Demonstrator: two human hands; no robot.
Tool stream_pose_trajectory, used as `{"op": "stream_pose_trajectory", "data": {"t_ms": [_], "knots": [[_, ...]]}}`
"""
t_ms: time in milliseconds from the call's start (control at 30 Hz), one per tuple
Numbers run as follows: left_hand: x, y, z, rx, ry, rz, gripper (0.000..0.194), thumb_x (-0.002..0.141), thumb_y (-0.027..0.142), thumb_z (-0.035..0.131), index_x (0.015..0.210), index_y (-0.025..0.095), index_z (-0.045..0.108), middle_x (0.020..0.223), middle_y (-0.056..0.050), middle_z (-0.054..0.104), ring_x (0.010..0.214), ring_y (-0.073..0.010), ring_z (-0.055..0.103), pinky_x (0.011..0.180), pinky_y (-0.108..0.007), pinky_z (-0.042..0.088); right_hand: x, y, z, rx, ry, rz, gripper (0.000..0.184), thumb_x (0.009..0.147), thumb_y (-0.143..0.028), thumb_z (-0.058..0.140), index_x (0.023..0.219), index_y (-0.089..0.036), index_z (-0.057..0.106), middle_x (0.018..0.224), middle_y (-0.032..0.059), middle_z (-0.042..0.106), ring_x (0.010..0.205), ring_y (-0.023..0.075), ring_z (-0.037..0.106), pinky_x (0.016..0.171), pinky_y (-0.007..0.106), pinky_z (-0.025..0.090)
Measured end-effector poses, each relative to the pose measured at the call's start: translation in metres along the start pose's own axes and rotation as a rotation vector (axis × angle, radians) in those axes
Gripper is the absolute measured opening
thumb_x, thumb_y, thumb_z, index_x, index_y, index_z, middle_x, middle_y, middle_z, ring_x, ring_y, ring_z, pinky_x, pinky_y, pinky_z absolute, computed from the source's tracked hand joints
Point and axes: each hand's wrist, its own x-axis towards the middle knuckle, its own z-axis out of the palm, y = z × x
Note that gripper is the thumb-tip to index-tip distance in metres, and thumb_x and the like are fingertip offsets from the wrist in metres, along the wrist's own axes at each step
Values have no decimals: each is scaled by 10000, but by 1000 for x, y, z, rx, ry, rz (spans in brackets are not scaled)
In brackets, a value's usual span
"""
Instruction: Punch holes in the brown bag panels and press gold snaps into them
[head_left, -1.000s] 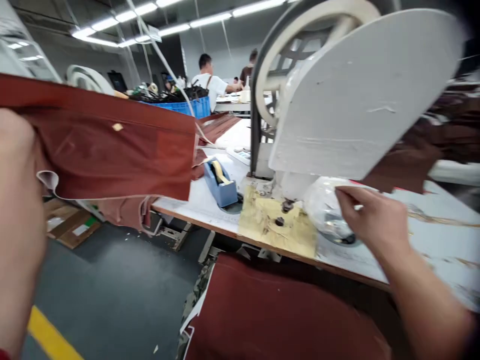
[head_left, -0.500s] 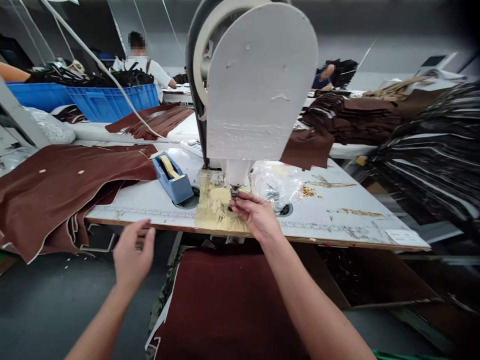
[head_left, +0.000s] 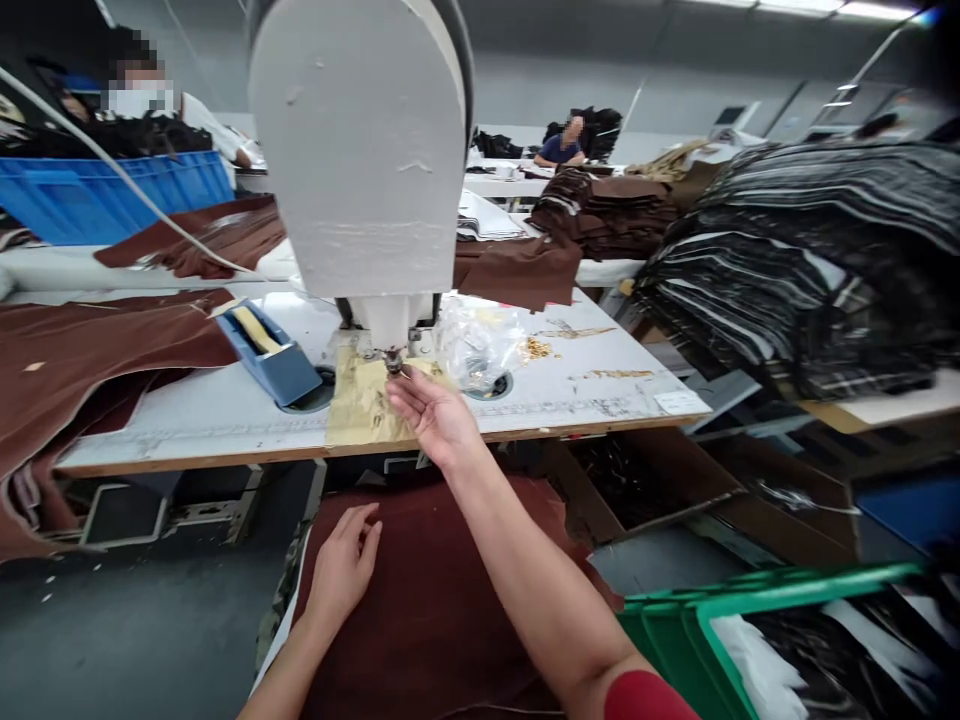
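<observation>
Their open, empty right hand (head_left: pixel 435 415) reaches just beside the metal tip of the white machine (head_left: pixel 392 360), while the open left hand (head_left: pixel 343 570) rests on brown fabric (head_left: pixel 435 610).

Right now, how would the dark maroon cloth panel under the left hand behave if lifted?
The dark maroon cloth panel would probably be floppy: a similar brown sheet droops over the white worktable edge. Its matte surface looks unlikely to slide much under the left hand. It seems unlikely to roll or break.
</observation>
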Motion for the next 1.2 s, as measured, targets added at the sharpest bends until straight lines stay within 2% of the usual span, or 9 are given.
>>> {"op": "stream_pose_trajectory", "data": {"t_ms": [100, 167, 267, 433, 633, 833, 933, 1067, 1200], "knots": [[5, -10, 6, 39, -103, -6, 349, 994, 411, 405, 1225, 229, 593, 1198, -90, 649, 964, -232, 686, 809, -370, 563, 1, -33, -48, -567, 156, -177, 259, 840, -366, 710, 1049, -218, 744, 1006, 63, 763, 845, 228, 727, 788, 387, 602], [11, -13, 6, 73, -141, -11, 340, 990, 408, 401, 1191, 236, 614, 1211, -86, 652, 995, -250, 682, 839, -391, 560, 4, -66, -95, -1057, 459, -382, 245, 892, -350, 631, 1061, -226, 758, 985, 68, 765, 866, 238, 706, 853, 410, 554], [27, -7, 5, 131, -211, 26, 321, 976, 379, 418, 1153, 235, 645, 1196, -86, 666, 1094, -279, 647, 934, -418, 526, 14, -114, -168, -1553, 753, -314, 277, 889, -302, 604, 1110, -208, 742, 1049, 98, 751, 981, 280, 672, 904, 419, 486], [57, 17, 15, 195, -402, 109, 345, 939, 315, 494, 1207, 167, 654, 1225, -139, 650, 1198, -308, 570, 1062, -442, 420, 32, -140, -227, -1766, 590, 29, 258, 842, -339, 691, 1046, -187, 732, 982, 103, 746, 838, 214, 633, 753, 314, 439], [83, 20, 41, 140, -552, 10, 468, 837, 366, 666, 1266, 185, 624, 1199, -135, 649, 1146, -307, 576, 994, -395, 430, 36, -134, -235, -1794, 580, 85, 252, 885, -422, 650, 949, -183, 698, 919, 106, 717, 719, 178, 520, 681, 324, 363], [94, 16, 48, 5, -657, -17, 212, 783, 365, 687, 882, 179, 664, 822, -31, 642, 769, -197, 573, 705, -281, 422, 28, -132, -235, -1740, 630, -7, 298, 840, -445, 687, 864, -149, 678, 899, 130, 700, 776, 203, 517, 715, 350, 350], [94, 22, 39, -116, -695, -21, 245, 808, 410, 639, 824, 166, 639, 761, -20, 614, 719, -180, 541, 668, -268, 402, 16, -131, -226, -1621, 676, -153, 242, 891, -356, 617, 967, -132, 666, 931, 139, 699, 804, 196, 555, 772, 347, 395], [90, 44, 12, -297, -737, -42, 377, 861, 511, 553, 820, 148, 647, 794, -40, 644, 728, -178, 555, 670, -268, 426, -25, -103, -186, -1381, 619, -333, 360, 998, -382, 398, 1175, -132, 587, 1043, 147, 678, 732, 164, 600, 680, 305, 493], [81, 76, -28, -519, -769, -116, 409, 863, 540, 584, 845, 138, 656, 796, -35, 651, 706, -154, 553, 681, -261, 443, -93, -45, -121, -1061, 187, -240, 301, 931, -446, 592, 1122, -226, 668, 875, 37, 702, 635, 165, 643, 631, 311, 555]]}}
